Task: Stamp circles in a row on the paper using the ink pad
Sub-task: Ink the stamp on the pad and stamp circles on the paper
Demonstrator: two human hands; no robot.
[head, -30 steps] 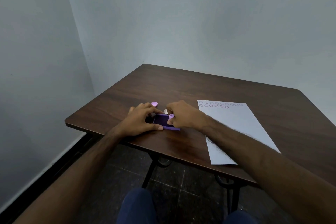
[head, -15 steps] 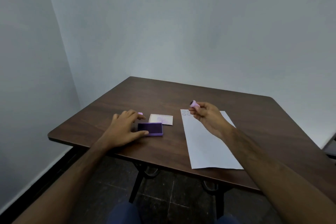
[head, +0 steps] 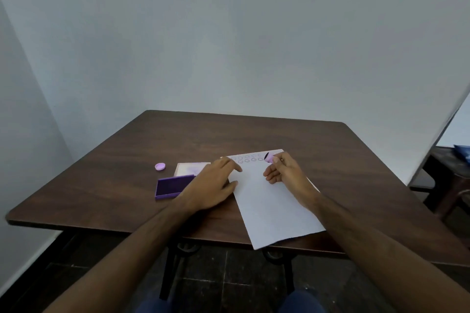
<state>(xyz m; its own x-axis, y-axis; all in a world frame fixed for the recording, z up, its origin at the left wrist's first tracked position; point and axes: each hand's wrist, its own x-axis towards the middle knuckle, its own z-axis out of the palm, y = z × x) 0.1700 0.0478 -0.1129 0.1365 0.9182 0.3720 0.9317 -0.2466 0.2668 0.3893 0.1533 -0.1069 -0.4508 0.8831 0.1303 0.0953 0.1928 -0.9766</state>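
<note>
One stamp [head: 268,158] in right hand [head: 284,175], inked face tilted far-left; paper [head: 269,206] below

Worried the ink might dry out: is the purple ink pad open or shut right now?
Open. The ink pad shows its dark inked face uncovered, and a pale flat piece, probably its lid, lies on the table just behind it.

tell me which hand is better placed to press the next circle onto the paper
Right. The right hand already has the stamp in its grip, poised at the end of the circle rows at the top of the paper. The left hand holds nothing and lies flat at the sheet's left edge, suited to steadying it.
</note>
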